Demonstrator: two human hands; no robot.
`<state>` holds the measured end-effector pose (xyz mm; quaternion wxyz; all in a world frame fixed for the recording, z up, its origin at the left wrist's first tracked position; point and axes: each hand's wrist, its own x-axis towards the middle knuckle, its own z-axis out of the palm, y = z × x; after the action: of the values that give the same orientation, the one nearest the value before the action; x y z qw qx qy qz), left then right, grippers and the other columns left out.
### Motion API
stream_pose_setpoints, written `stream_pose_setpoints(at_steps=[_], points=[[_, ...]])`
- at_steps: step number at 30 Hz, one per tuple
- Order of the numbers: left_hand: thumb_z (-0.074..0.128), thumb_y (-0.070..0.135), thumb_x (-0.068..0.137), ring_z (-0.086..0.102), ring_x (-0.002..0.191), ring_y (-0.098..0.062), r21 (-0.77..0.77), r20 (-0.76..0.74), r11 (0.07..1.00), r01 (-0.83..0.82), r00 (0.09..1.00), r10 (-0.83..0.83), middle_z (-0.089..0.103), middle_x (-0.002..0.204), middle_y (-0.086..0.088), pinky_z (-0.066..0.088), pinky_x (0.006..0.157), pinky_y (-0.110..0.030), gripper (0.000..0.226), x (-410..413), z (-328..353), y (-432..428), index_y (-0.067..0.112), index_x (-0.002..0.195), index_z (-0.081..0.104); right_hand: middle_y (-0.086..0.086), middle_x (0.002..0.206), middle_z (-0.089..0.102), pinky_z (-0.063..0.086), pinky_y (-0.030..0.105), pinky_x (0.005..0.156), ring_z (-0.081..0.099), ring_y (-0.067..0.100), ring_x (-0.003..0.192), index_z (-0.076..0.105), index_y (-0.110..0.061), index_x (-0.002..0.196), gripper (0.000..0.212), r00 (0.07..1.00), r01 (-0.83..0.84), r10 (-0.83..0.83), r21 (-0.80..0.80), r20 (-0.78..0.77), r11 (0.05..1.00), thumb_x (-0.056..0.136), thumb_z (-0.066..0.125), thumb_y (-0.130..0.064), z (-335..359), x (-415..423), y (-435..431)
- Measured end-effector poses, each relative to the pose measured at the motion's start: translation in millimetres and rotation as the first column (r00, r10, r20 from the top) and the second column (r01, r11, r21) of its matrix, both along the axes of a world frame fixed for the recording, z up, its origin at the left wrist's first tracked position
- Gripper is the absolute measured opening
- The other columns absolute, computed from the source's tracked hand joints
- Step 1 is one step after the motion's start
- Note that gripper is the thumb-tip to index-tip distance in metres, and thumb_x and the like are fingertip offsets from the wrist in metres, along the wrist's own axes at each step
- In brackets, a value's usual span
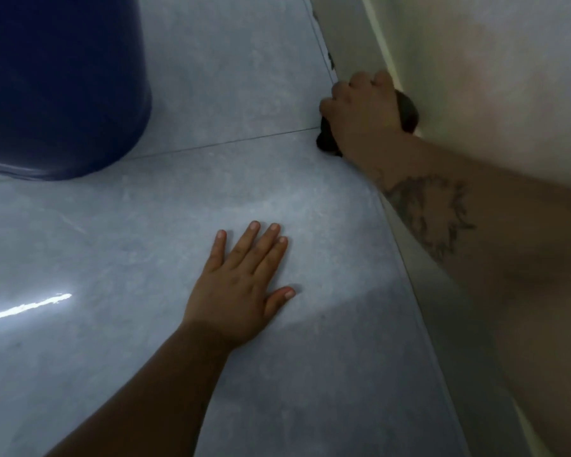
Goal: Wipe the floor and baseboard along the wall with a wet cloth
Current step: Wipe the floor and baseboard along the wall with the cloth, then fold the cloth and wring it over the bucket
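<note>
My right hand (361, 110) is closed over a dark cloth (407, 110) and presses it against the baseboard (346, 44) where it meets the grey tiled floor (228, 77). Most of the cloth is hidden under the hand; dark bits show at the wrist side and below the knuckles. My left hand (241, 285) lies flat on the floor with fingers spread, holding nothing, well to the near left of the cloth.
A large dark blue bin (60, 84) stands on the floor at the far left. The pale wall (491, 77) rises on the right above the baseboard. A tile joint (228, 141) runs across the floor toward the cloth.
</note>
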<state>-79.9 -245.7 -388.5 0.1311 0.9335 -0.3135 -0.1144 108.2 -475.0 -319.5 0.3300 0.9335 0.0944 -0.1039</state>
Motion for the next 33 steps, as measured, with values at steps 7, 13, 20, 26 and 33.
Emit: stream_pose_setpoints(at_steps=[7,13,20,26,33], points=[[0.018,0.063,0.095,0.013,0.148,-0.023,-0.007,0.009,1.000,0.004,1.000,-0.004,0.021,0.160,-0.002,0.009,0.117,-0.054,0.073,-0.2,-3.7,1.1,0.018,0.152,0.025,0.012,0.116,0.054,0.042,0.045,0.083,0.054,0.034,0.098,0.056,-0.018,0.105,0.020,0.996,0.094,-0.093,0.101,-0.007,0.990,0.086,0.054,-0.024,3.4,-128.0,-8.4],[0.010,0.065,0.093,0.010,0.148,-0.019,0.034,-0.040,0.999,0.021,0.999,-0.019,0.019,0.160,0.001,0.002,0.117,-0.052,0.075,0.1,0.2,1.4,0.020,0.152,0.023,0.004,0.115,0.061,0.046,0.036,0.084,0.057,0.031,0.099,0.064,-0.020,0.113,0.035,0.741,0.581,-0.654,0.635,-0.152,0.510,0.084,0.054,-0.005,-2.0,-274.9,-14.1],[0.015,0.074,0.083,0.024,0.144,-0.014,-0.193,-0.664,0.919,-0.345,0.735,0.137,0.032,0.156,0.002,0.010,0.118,-0.032,0.082,3.2,67.9,4.0,0.027,0.147,0.036,0.000,0.096,0.058,0.049,0.034,0.077,0.057,0.022,0.092,0.065,-0.017,0.098,0.034,0.550,0.346,-0.821,0.936,-0.153,0.058,0.082,0.048,0.008,55.4,-287.2,37.6],[0.046,0.058,0.091,0.068,0.105,-0.014,-0.219,-0.973,0.642,-0.735,0.114,-0.201,0.072,0.114,0.001,0.055,0.088,-0.031,0.046,6.0,217.3,18.5,0.027,0.118,0.066,-0.012,0.125,0.050,0.033,0.016,0.096,0.039,0.010,0.115,0.058,-0.027,0.122,0.038,0.826,0.251,-0.556,0.942,-0.090,0.222,0.087,0.058,-0.012,150.9,-266.0,129.1],[0.064,0.013,0.088,0.068,0.104,-0.034,-0.274,-0.955,0.597,-0.754,0.288,-0.073,0.071,0.110,-0.019,0.055,0.089,-0.044,0.034,41.7,320.3,89.6,0.011,0.121,0.063,-0.025,0.138,0.033,0.015,0.003,0.102,0.024,-0.011,0.124,0.047,-0.030,0.140,0.056,0.944,0.062,-0.330,0.994,-0.030,0.087,0.086,0.038,-0.039,230.0,-253.7,178.4]])
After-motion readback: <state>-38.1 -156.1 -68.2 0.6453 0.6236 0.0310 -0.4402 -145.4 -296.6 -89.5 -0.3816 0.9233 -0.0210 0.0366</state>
